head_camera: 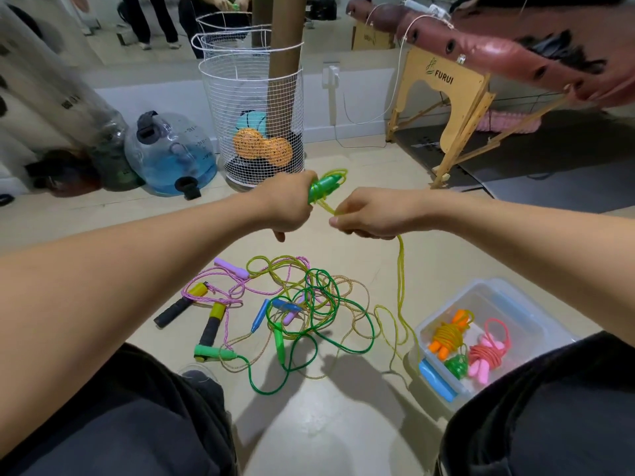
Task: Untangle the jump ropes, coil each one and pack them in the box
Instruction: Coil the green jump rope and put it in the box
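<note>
Floor: pale floor [343,424] seen from above between the person's knees; everything for the task lies on it.
Wire basket: white mesh basket [220,97] stands well behind the hands, with an orange peanut-shaped ball inside; no part in the job.
Storage box: clear plastic box [536,324] sits on the floor to the right, lid off; three coiled ropes already inside: orange [448,334], pink [488,355] and a small green one [457,366].
Rope pile: tangle of jump ropes [295,304] on the floor below the hands; pink, dark green and beige cords cross one another, with purple, blue, green and black-and-yellow handles among them.
Yellow-green rope: cord [400,269] hangs from the right hand to the floor, loops beside the pile and runs close by the box.
Left hand: left hand [292,207] is curled round the green handles [323,188], with a few loops already standing up above them.
Right hand: right hand [371,218] pinches the yellow-green cord just beside the handles, feeding the wrap.
Stage: judged mid-coil on the fourth rope; the rest not yet untangled.
Risk, snag: the trailing slack lies near the pile; pulling it in could drag other cords up and tighten knots.
Risk, loose coil: if tension drops between the hands, loops may slip off the handles.
Risk, box: the cord near the box corner could catch or tug it.
</note>
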